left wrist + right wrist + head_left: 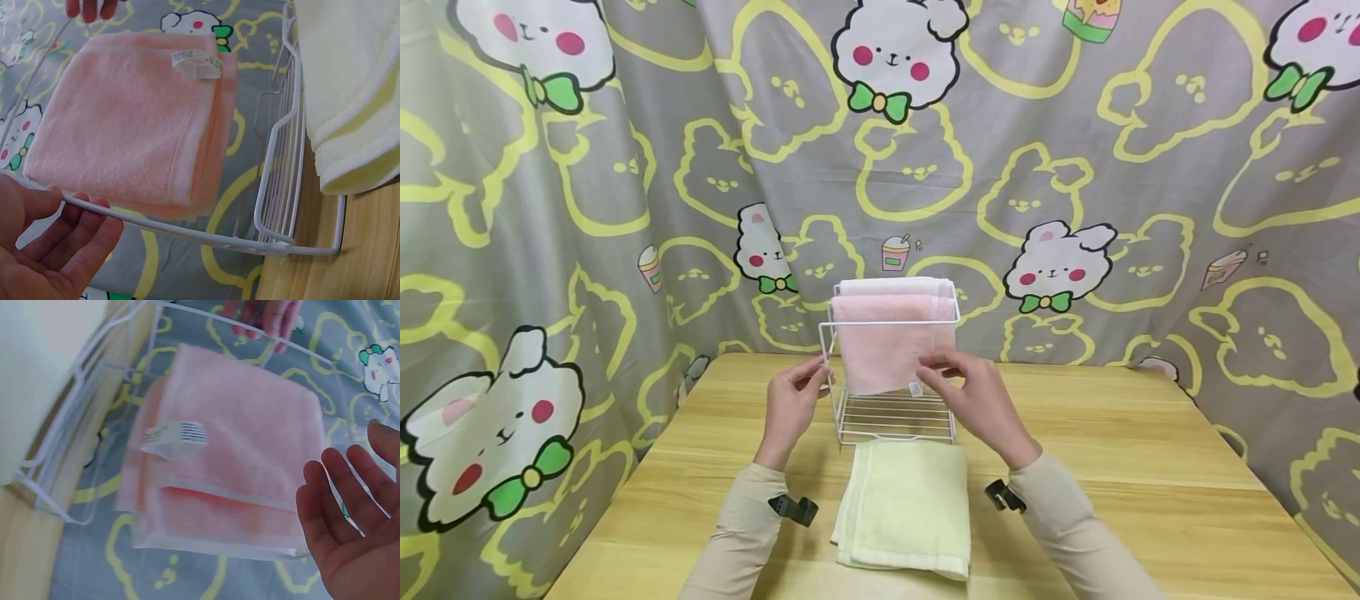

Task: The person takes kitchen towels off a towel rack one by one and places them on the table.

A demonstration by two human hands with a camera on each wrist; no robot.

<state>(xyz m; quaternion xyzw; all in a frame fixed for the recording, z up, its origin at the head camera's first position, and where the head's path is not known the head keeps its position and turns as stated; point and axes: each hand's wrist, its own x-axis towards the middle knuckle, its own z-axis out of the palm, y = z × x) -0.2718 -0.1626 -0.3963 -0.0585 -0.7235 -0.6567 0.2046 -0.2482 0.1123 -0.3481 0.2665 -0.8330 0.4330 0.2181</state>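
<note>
On the white wire rack (169, 227), the pink towel (880, 346) already hangs folded, label (175, 439) showing. Beside its edge, the right hand (981, 400) has loosely spread fingers, contact unclear; the left hand (793, 404) pinches the rack's side. Behind, a white towel (891, 287) hangs too. The yellow towel (910, 504) lies folded on the table (1097, 442), not yet hung.

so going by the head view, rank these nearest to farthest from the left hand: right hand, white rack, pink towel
From the left hand:
1. White rack: its left side is in that hand's grip.
2. Pink towel: hanging on the rack, to that hand's right.
3. Right hand: farthest, across at the towel's lower right.
</note>
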